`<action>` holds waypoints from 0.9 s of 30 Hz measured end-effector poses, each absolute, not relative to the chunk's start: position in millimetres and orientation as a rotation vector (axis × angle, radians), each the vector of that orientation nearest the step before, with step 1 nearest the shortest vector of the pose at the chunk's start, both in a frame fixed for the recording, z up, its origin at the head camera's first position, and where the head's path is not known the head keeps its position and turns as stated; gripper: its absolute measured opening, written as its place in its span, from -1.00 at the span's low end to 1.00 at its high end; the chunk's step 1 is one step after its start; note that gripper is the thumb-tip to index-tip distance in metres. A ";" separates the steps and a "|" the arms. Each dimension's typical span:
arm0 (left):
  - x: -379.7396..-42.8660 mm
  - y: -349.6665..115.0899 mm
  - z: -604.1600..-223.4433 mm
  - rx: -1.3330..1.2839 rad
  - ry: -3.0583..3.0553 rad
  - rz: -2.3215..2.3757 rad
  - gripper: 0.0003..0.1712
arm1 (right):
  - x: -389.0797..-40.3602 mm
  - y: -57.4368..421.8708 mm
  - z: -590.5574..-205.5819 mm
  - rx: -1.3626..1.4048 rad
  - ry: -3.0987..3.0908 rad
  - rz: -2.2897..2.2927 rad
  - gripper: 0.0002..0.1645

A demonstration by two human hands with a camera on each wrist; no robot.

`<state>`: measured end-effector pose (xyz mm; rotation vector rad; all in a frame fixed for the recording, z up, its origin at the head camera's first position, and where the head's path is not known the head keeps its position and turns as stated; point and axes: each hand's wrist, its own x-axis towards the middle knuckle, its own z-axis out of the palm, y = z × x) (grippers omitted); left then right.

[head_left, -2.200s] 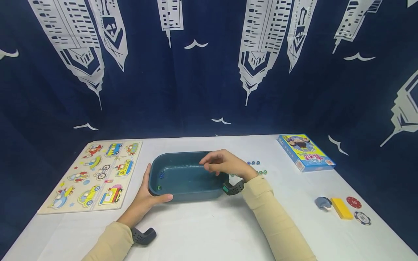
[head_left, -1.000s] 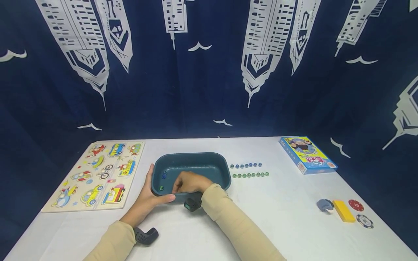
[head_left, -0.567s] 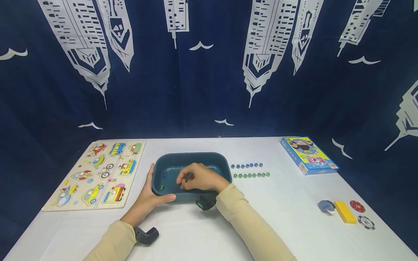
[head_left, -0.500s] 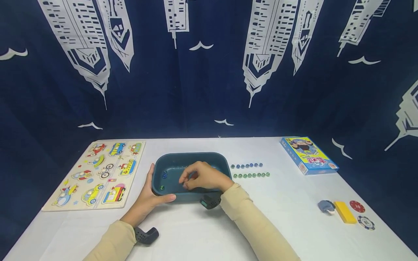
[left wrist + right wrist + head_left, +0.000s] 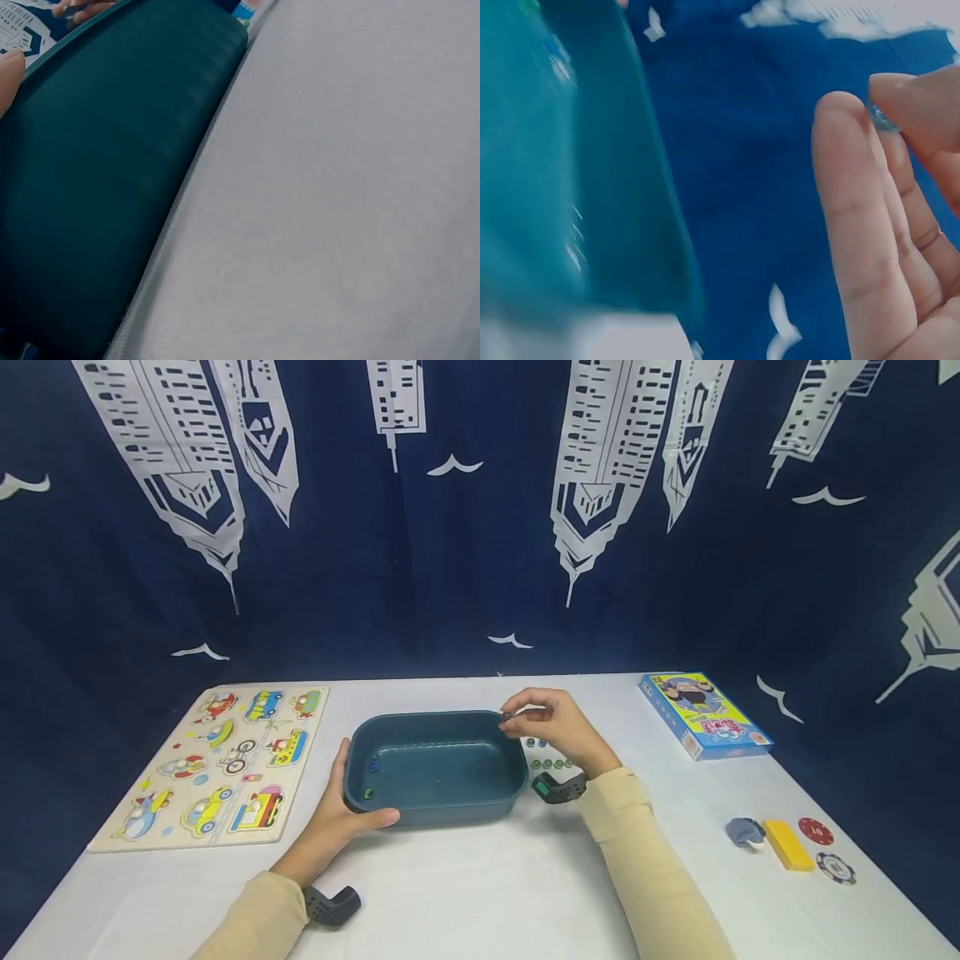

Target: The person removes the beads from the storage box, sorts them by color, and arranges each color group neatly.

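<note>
My left hand (image 5: 333,814) grips the left end of a dark teal plastic tub (image 5: 427,814), thumb along its front rim and fingers round its side. In the left wrist view its thumb (image 5: 7,79) shows at the rim. Over the tub's back right corner my right hand (image 5: 558,727) pinches a small bluish glass marble (image 5: 883,118) between thumb and fingertip. Inside the tub, towards the left, lie blue marbles (image 5: 373,764) and a green marble (image 5: 368,793). Right of the tub are a row of blue marbles (image 5: 542,742) and a row of green marbles (image 5: 547,764), partly hidden by my right hand.
A wooden vehicle puzzle board (image 5: 217,768) lies at the left. At the back right sits a blue and yellow box (image 5: 705,714). Further front are a grey-blue object (image 5: 744,832), a yellow block (image 5: 787,845), a red chip (image 5: 815,831) and a black-and-white chip (image 5: 836,868).
My right hand dipped into the tub, then rose and moved right to the tub's right rim, where it now shows a marble. The left hand keeps its grip on the tub.
</note>
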<state>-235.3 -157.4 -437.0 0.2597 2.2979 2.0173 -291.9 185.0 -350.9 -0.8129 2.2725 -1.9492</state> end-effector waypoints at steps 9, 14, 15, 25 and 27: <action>-235.6 -159.1 -438.3 0.254 2.314 2.002 0.56 | -302.7 264.3 -367.8 -0.493 2.535 -2.175 -0.68; -235.9 -158.5 -438.8 0.250 2.311 1.998 0.57 | -303.9 293.2 -388.5 -0.145 2.570 -2.202 -0.62; -235.8 -158.2 -438.6 0.251 2.309 1.996 0.57 | -303.9 297.6 -392.1 -0.089 2.575 -2.190 -0.62; -234.1 -157.1 -437.1 0.259 2.292 2.026 0.56 | -309.7 324.4 -426.8 0.178 2.784 -1.881 -0.56; -233.9 -156.9 -437.1 0.257 2.299 2.016 0.56 | -309.7 327.0 -432.2 0.176 2.821 -1.855 -0.58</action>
